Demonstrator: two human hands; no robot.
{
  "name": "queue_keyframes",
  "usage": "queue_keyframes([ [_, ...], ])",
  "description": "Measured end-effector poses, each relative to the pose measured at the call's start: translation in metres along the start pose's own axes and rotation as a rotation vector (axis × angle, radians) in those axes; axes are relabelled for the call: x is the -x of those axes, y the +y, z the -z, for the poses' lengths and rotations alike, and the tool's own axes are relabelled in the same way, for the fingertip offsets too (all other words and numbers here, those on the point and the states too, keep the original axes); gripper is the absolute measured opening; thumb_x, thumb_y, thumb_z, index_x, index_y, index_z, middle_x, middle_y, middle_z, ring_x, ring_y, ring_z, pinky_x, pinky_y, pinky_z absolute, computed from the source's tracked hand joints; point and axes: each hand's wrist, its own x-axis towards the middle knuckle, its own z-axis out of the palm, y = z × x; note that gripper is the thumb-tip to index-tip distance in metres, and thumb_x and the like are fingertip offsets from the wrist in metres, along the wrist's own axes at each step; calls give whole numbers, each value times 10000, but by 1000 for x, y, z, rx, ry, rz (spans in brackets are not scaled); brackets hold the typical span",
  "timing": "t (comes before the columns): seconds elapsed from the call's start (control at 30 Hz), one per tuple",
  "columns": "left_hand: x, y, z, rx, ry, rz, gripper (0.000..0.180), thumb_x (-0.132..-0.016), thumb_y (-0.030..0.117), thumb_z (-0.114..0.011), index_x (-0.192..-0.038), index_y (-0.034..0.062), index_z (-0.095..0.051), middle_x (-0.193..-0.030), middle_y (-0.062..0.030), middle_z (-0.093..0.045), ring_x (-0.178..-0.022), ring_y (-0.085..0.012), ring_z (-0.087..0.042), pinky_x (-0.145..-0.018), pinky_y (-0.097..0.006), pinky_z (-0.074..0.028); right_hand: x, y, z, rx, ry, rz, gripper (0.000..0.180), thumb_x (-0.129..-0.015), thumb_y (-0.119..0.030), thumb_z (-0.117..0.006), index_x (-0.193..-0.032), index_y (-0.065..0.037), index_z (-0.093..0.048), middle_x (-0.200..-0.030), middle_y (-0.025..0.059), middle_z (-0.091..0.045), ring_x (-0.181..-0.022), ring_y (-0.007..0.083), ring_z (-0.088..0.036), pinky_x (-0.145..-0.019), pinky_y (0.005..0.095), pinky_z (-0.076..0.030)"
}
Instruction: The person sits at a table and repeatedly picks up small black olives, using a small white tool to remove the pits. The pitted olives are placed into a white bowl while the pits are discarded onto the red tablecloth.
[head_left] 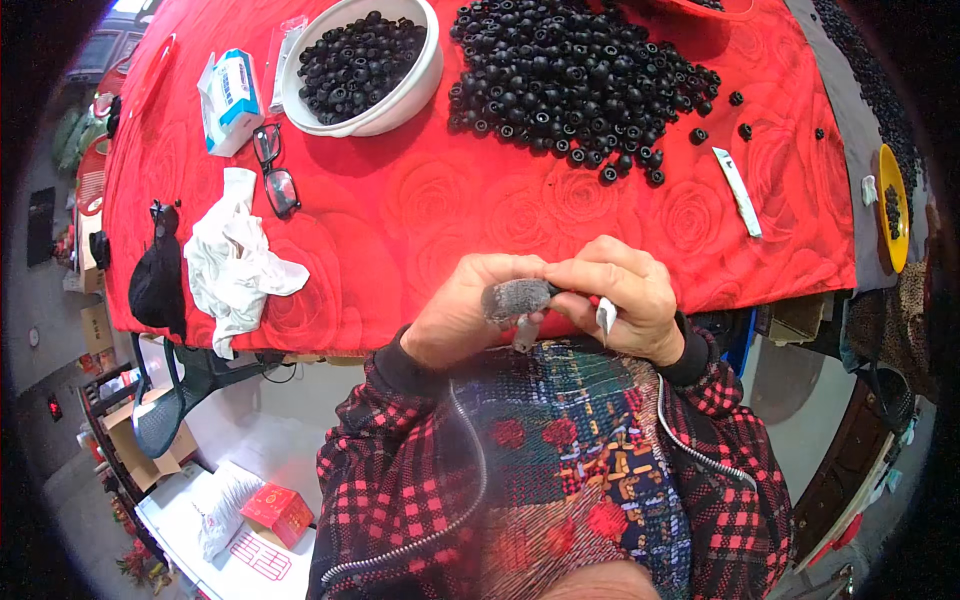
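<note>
Just below the middle of the frame the two hands meet over the near edge of the worktop: the left hand (462, 318) is curled closed around a small grey fuzzy piece (518, 298), and the right hand (628, 298) pinches the other end of it with fingertips drawn together, a small white scrap (606, 314) tucked against its palm side. What exactly sits at the point where the fingers meet is too small to tell; it may be one of the black beads. The step in hand looks like fitting or fastening something onto the grey piece — fine fingertip work, held close to the body above a patterned, plaid-sleeved jacket. The next move would likely call for a steady grip from the left hand while the right presses or twists. Beyond them lies the red rose-patterned cloth (420, 215) of the worktop, and toward the upper middle a broad pile of black beads (575, 75). At upper left of that stands a white bowl (405, 100) holding more of them — then glasses (274, 170), a blue-and-white box (230, 100), and a crumpled white cloth (235, 262) at the left.
</note>
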Motion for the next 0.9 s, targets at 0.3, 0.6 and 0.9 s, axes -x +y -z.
queue_keyframes([
  [0.3,9,6,-35,-174,208,-222,207,-886,50,-607,-1080,-15,-639,-909,-50,-651,-721,-86,-616,-615,-222,-526,-2,-11,13,29,-8,-29,331,-716,-31,-721,-1017,20,-591,-779,112,-577,-650,247,-589,-554,326,-462],
  [0.6,7,4,-35,-335,226,-358,220,-864,-24,-606,-1082,-35,-627,-922,-46,-602,-687,-81,-596,-572,-206,-495,-6,-17,18,66,-107,-311,268,-824,-76,-605,-1073,4,-546,-817,147,-551,-722,315,-565,-628,389,-445],
  [0.9,6,4,-34,-351,243,-354,221,-888,-30,-568,-1103,-30,-618,-945,-63,-602,-694,-100,-598,-569,-213,-495,-5,-11,14,115,-98,-277,295,-795,-91,-646,-1057,13,-561,-800,150,-559,-713,333,-562,-622,408,-445],
])
